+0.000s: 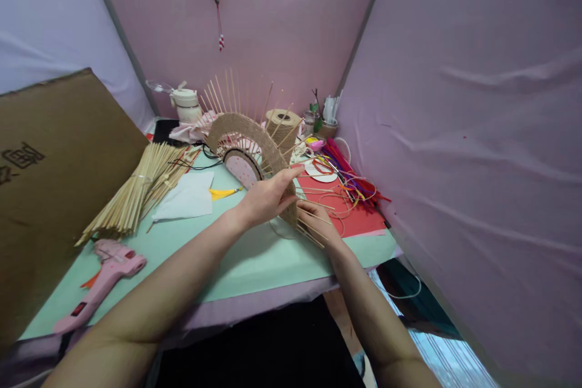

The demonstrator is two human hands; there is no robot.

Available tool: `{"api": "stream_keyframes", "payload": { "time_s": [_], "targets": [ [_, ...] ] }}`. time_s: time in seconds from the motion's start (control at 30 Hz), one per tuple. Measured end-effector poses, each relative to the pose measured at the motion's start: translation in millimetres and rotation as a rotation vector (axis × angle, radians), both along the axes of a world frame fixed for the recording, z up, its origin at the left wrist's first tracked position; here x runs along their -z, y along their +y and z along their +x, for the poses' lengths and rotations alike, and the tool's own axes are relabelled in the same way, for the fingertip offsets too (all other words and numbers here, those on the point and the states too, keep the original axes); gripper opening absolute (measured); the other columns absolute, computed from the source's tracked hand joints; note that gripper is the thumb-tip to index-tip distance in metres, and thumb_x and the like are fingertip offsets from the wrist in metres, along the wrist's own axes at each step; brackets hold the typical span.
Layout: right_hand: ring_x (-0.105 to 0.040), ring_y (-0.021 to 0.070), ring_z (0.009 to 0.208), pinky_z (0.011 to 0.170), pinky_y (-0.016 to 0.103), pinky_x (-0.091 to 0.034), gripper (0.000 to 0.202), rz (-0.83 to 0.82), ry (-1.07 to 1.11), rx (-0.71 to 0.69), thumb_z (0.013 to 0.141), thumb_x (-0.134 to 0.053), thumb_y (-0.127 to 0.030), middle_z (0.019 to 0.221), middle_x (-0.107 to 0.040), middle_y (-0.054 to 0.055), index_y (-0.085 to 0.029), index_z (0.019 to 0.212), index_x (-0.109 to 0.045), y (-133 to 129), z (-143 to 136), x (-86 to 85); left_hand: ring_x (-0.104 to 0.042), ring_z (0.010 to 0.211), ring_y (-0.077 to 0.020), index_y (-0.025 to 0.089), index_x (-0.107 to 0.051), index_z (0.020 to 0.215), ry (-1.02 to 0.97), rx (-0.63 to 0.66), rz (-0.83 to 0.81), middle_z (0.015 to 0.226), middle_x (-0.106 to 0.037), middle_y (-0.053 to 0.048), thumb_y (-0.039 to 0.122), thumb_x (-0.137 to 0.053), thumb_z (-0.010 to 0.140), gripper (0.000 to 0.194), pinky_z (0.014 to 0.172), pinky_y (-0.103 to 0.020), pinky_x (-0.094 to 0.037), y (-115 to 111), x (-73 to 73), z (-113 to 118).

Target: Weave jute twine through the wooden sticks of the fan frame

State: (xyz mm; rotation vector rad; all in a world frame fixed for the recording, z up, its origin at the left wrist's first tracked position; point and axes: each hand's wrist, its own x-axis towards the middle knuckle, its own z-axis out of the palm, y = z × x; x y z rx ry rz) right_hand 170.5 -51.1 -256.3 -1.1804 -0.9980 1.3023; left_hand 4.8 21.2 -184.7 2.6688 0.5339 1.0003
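Note:
A round frame [237,123] of thin sticks, with a wide band of tan twine woven through them, stands tilted over the middle of the table. Its sticks fan outward past the band, and a spotted pink disc [242,168] with a dark rim sits at its centre. My left hand [269,197] is closed on the near right part of the band, thumb and fingers around it. Behind the lower sticks is my right hand [321,223], its fingers bent and closed at the band's outer edge, partly hidden by sticks. Loose twine [339,211] trails to the right.
A pink glue gun [107,279] lies front left, below a stick bundle [131,194] and a white cloth [185,197]. Cardboard [59,188] stands far left. A twine spool [284,124] and white bottle [186,106] are behind; red sheets [352,221] and coloured stems [348,163] lie right.

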Motion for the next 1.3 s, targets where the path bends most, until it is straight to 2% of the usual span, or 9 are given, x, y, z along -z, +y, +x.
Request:
{"api": "stream_keyframes", "payload": {
  "time_s": [0.1, 0.2, 0.27, 0.37, 0.5, 0.7, 0.93, 1.13, 1.3],
  "targets": [
    [-0.060, 0.0145, 0.067, 0.063, 0.025, -0.046, 0.034, 0.001, -0.024, 0.013, 0.069, -0.075, -0.045, 0.081, -0.070, 0.003, -0.018, 0.089, -0.074, -1, -1, -4.8, -0.059, 0.114, -0.0205, 0.022, -0.040, 0.131, 0.199, 0.010, -0.055, 0.132, -0.056, -0.010, 0.020, -0.057, 0.085, 0.048, 0.089, -0.030, -0.049, 2, -21.2, 1],
    [-0.061, 0.0153, 0.069, 0.064, 0.026, -0.046, 0.036, -0.014, -0.056, 0.013, 0.071, -0.073, -0.045, 0.083, -0.070, 0.004, -0.018, 0.094, -0.074, 0, -1, -8.6, -0.063, 0.099, -0.0203, 0.020, -0.050, 0.112, 0.337, 0.013, -0.092, 0.112, -0.064, -0.006, 0.019, -0.060, 0.081, 0.033, 0.080, -0.029, -0.047, 6, -40.5, 5],
    [-0.061, 0.0159, 0.072, 0.066, 0.027, -0.047, 0.036, -0.003, -0.111, 0.036, 0.072, -0.071, -0.045, 0.085, -0.070, 0.004, -0.018, 0.095, -0.073, 1, 1, -8.3, -0.063, 0.086, -0.0194, 0.020, -0.051, 0.100, 0.397, 0.019, -0.122, 0.097, -0.065, -0.004, 0.021, -0.060, 0.079, 0.023, 0.071, -0.027, -0.044, 8, -47.7, 8],
    [-0.061, 0.0170, 0.076, 0.069, 0.028, -0.046, 0.033, 0.063, -0.247, 0.082, 0.073, -0.070, -0.045, 0.085, -0.070, 0.005, -0.017, 0.089, -0.073, 5, 4, -4.5, -0.059, 0.071, -0.0163, 0.021, -0.047, 0.088, 0.408, 0.047, -0.191, 0.081, -0.063, 0.000, 0.019, -0.057, 0.079, 0.014, 0.062, -0.025, -0.039, 11, -49.6, 7],
    [-0.063, 0.0182, 0.078, 0.072, 0.029, -0.047, 0.030, 0.124, -0.291, 0.102, 0.075, -0.068, -0.044, 0.085, -0.071, 0.006, -0.017, 0.085, -0.073, 9, 6, -1.8, -0.055, 0.061, -0.0129, 0.021, -0.040, 0.078, 0.339, 0.055, -0.271, 0.068, -0.058, 0.003, 0.012, -0.053, 0.076, 0.016, 0.059, -0.023, -0.036, 16, -50.7, 0],
    [-0.064, 0.0188, 0.082, 0.077, 0.031, -0.049, 0.025, 0.246, -0.312, 0.234, 0.074, -0.068, -0.041, 0.087, -0.072, 0.005, -0.019, 0.085, -0.072, 3, 13, -16.9, -0.057, 0.062, -0.0124, 0.022, -0.038, 0.079, 0.225, 0.038, -0.325, 0.068, -0.057, 0.005, 0.010, -0.053, 0.074, 0.020, 0.058, -0.022, -0.037, 20, -63.6, -15],
    [-0.055, 0.0132, 0.063, 0.060, 0.025, -0.044, 0.019, 0.326, -0.460, 0.218, 0.079, -0.068, -0.038, 0.069, -0.064, 0.001, -0.019, 0.078, -0.068, -35, 31, -35.4, -0.056, 0.055, -0.0103, 0.021, -0.041, 0.080, 0.132, 0.039, -0.371, 0.064, -0.054, 0.006, 0.010, -0.052, 0.076, 0.017, 0.054, -0.021, -0.038, 12, -69.1, -25],
    [-0.056, 0.0128, 0.068, 0.064, 0.025, -0.044, 0.009, 0.484, -0.683, 0.194, 0.087, -0.062, -0.028, 0.074, -0.063, 0.001, -0.021, 0.084, -0.068, -75, 42, -64.8, -0.057, 0.052, -0.0090, 0.021, -0.043, 0.080, 0.123, 0.028, -0.385, 0.065, -0.056, 0.006, 0.007, -0.051, 0.075, 0.016, 0.052, -0.020, -0.040, 10, -72.6, -26],
    [-0.056, 0.0131, 0.070, 0.066, 0.026, -0.044, 0.005, 0.578, -0.850, 0.162, 0.087, -0.061, -0.021, 0.076, -0.063, 0.001, -0.021, 0.086, -0.066, -96, 32, -88.7, -0.057, 0.053, -0.0092, 0.020, -0.044, 0.080, 0.125, 0.009, -0.351, 0.065, -0.056, 0.006, 0.005, -0.049, 0.074, 0.017, 0.052, -0.020, -0.039, 11, -69.6, -22]
  ]
}}
